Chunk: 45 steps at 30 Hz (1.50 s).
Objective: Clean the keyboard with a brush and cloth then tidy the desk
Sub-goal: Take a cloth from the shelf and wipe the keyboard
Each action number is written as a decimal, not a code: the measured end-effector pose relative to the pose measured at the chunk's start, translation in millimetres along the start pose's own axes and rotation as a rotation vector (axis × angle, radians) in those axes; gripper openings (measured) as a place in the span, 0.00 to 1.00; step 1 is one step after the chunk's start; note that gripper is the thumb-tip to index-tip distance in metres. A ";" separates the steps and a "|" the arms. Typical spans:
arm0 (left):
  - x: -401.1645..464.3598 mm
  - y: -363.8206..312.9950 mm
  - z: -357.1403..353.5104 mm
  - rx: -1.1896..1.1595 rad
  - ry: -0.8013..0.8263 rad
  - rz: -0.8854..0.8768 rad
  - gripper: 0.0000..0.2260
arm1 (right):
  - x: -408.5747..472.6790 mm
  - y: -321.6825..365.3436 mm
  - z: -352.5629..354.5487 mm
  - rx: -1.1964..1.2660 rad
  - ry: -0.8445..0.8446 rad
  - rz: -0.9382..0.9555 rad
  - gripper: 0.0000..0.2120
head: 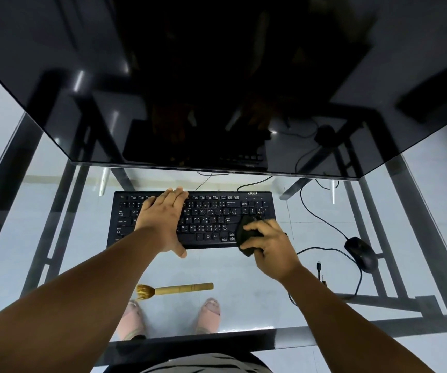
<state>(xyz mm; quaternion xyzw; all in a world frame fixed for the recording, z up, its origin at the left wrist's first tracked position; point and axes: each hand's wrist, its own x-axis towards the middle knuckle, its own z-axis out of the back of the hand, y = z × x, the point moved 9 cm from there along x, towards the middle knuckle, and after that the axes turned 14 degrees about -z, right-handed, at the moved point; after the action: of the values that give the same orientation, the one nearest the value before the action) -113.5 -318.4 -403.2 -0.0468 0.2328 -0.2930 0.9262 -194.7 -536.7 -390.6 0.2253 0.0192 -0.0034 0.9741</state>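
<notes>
Head view shows our right hand [268,242] at centre right of the frame, fingers curled around a wadded black cloth [248,235] and pressing it onto the lower right corner of the black Acer keyboard [209,219], just below the number pad. From this hand the uncleaned keys run away to the left of the frame, along the keyboard's long axis, which lies straight across the picture; we judge the next wipe should travel that way, row by row.

Our left hand [163,219] lies flat with fingers straight and together on the left half of the keys, thumb hanging off the near edge, and seems to steady the board. It sits in the cloth's path, so we would need to lift it as the wipe comes across.

Below the keyboard, in the lower middle of the frame, the wooden brush [175,289] lies on the glass desk [55,238], its handle parallel to the keyboard, bristles to the left. It is nearer our left hand than our right, well apart from both.

At right, a black mouse [362,254] rests on the glass with its cable looping toward the monitor [217,76] that fills the top of the frame. A loose USB plug [319,266] lies between mouse and right wrist. We see no containers here.
</notes>
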 end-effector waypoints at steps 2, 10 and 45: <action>-0.7 -0.9 0.8 0.003 -0.007 0.000 0.65 | 0.4 -1.0 -0.2 -0.004 0.016 0.017 0.21; 0.3 -0.5 1.4 0.004 -0.018 0.001 0.65 | 6.0 -48.7 16.4 0.154 -0.275 -0.428 0.21; -65.8 107.2 -4.4 -0.096 -0.143 0.174 0.65 | 51.1 121.3 -62.9 0.106 0.059 -0.049 0.21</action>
<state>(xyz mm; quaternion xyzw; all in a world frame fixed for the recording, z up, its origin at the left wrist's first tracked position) -107.1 -192.7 -404.4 -0.0915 0.1830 -0.1957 0.9591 -144.1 -400.0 -395.7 0.2759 0.0531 -0.0218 0.9595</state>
